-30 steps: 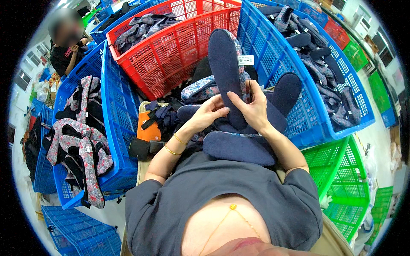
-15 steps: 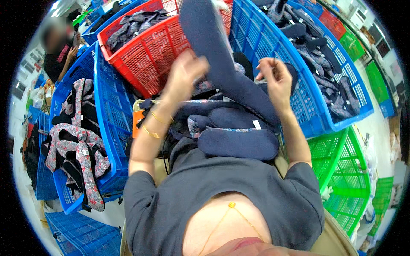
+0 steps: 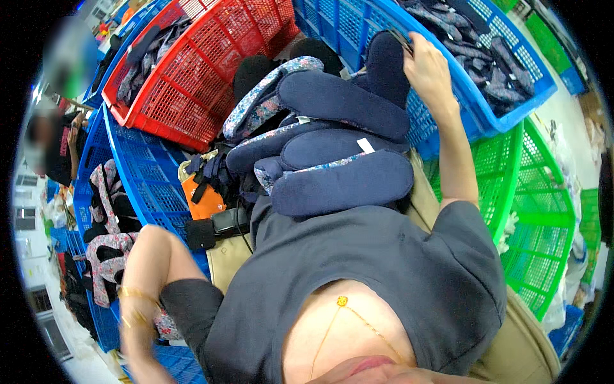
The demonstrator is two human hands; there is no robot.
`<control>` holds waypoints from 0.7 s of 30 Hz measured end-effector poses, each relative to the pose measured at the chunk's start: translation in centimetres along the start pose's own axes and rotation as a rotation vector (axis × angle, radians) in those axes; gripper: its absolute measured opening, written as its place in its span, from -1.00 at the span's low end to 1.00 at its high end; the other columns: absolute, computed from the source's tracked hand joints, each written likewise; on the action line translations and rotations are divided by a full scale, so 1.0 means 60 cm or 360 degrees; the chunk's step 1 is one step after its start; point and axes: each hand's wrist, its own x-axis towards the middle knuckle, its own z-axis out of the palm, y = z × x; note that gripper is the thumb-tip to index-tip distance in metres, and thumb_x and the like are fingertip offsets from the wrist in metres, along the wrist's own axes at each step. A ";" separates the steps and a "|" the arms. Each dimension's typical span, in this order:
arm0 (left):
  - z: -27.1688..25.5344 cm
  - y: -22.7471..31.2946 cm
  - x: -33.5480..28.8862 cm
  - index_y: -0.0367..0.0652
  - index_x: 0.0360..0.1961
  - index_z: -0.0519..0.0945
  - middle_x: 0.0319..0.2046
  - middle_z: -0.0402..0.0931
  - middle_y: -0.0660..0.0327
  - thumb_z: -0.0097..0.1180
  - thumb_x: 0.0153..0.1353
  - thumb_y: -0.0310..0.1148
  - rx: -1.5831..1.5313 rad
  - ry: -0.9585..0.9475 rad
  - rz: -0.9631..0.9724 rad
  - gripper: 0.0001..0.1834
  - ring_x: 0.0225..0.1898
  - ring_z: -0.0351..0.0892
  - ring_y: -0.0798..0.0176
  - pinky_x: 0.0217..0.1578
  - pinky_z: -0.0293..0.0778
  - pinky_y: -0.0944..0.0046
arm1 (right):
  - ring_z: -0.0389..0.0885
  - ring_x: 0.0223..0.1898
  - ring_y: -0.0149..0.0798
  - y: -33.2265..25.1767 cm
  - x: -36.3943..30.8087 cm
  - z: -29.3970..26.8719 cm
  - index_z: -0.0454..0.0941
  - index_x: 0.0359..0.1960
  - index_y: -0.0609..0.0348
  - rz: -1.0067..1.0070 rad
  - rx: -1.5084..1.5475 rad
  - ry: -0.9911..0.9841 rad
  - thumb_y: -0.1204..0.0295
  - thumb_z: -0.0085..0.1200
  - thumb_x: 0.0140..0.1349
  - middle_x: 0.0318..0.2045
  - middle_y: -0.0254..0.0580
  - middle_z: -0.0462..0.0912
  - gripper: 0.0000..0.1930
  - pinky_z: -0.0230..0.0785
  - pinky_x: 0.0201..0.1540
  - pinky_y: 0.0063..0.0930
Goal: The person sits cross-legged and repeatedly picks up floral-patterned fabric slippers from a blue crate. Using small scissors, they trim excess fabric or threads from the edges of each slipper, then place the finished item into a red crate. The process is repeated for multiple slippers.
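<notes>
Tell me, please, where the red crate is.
In the head view, the red crate stands at upper left, beyond and left of the navy-soled slippers.

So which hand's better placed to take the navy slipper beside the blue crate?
Right, likely: the right hand is close beside that navy slipper. The left arm bends back, lower left, its hand apparently out of frame.

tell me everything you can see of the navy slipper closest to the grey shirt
The navy slipper lies sole up, crosswise, right by the grey shirt, its right end slightly higher in the picture. Its long, round-ended sole looks like soft, fuzzy fabric. A strip of floral cloth shows along its far edge. It overlaps another navy slipper behind it; a white tag shows between them, and which one it belongs to is unclear. The right hand is clear of it.
</notes>
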 end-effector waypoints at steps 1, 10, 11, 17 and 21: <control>-0.007 0.027 0.021 -0.23 -0.36 0.57 -0.40 0.59 0.16 -0.14 0.32 -0.29 -0.0094 0.0073 0.0073 -0.72 -0.39 0.55 0.23 -0.32 0.42 0.28 | 0.59 -0.25 0.26 0.012 0.002 0.006 0.42 -0.18 0.31 0.0062 -0.0085 -0.0016 0.41 0.01 0.20 -0.27 0.25 0.59 -0.77 0.45 -0.16 0.03; -0.041 0.144 0.089 -0.20 -0.46 0.54 -0.51 0.53 0.21 -0.11 0.30 -0.30 -0.0255 0.0092 0.0157 -0.72 -0.49 0.49 0.28 -0.41 0.35 0.34 | 0.61 -0.25 0.13 0.009 0.009 0.025 0.47 -0.14 0.17 -0.0024 0.0053 -0.0249 0.17 0.24 0.11 -0.24 0.04 0.54 -0.60 0.48 -0.21 -0.05; -0.042 0.149 0.091 -0.19 -0.47 0.54 -0.52 0.53 0.22 -0.11 0.30 -0.30 -0.0251 0.0084 0.0155 -0.72 -0.50 0.48 0.29 -0.42 0.34 0.34 | 0.60 -0.25 0.13 0.002 0.009 0.013 0.47 -0.14 0.15 -0.0024 0.0115 -0.0316 0.15 0.25 0.10 -0.24 0.03 0.54 -0.59 0.47 -0.21 -0.06; -0.056 0.165 0.100 -0.17 -0.54 0.52 -0.59 0.49 0.25 -0.09 0.29 -0.30 -0.0248 0.0083 0.0192 -0.71 -0.57 0.44 0.33 -0.49 0.30 0.38 | 0.62 -0.43 -0.03 -0.014 0.012 -0.009 0.46 -0.20 0.16 0.0062 0.0225 -0.0515 0.16 0.30 0.06 -0.47 -0.05 0.63 -0.59 0.40 -0.34 -0.26; -0.060 0.173 0.104 -0.16 -0.59 0.51 -0.64 0.46 0.28 -0.07 0.28 -0.30 -0.0233 0.0084 0.0210 -0.69 -0.61 0.41 0.35 -0.53 0.27 0.40 | 0.65 -0.32 0.08 -0.023 0.017 -0.022 0.44 -0.15 0.13 0.0144 0.0301 -0.0537 0.16 0.30 0.05 -0.42 0.01 0.66 -0.56 0.42 -0.26 -0.09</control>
